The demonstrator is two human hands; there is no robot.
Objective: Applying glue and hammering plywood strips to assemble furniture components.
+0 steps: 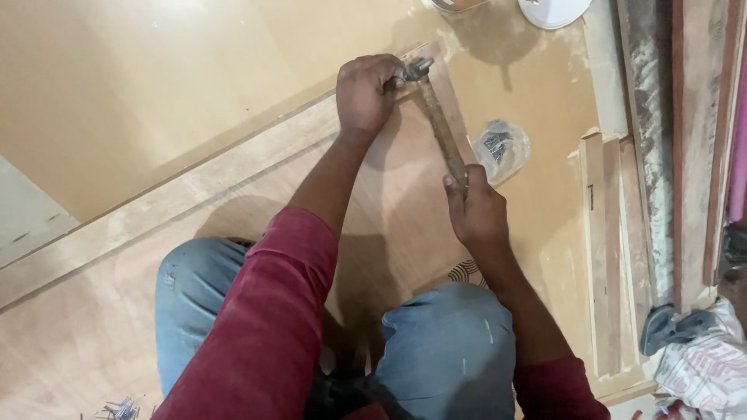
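Holding hammer [442, 124], right hand [476, 210] nr nail bag [500, 148].

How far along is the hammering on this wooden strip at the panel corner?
Done: the wooden strip already lies along the panel edge. In hand: the right hand grips the hammer handle, its head at the strip's corner end, where the left hand rests; no nail is visible there. Left: a bag of nails and loose nails lie unused.

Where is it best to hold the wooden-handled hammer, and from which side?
Grip the wooden-handled hammer at the handle's near end, where the right hand wraps it, coming from the person's side. The long straight handle points there; the metal head lies far, by the left hand.
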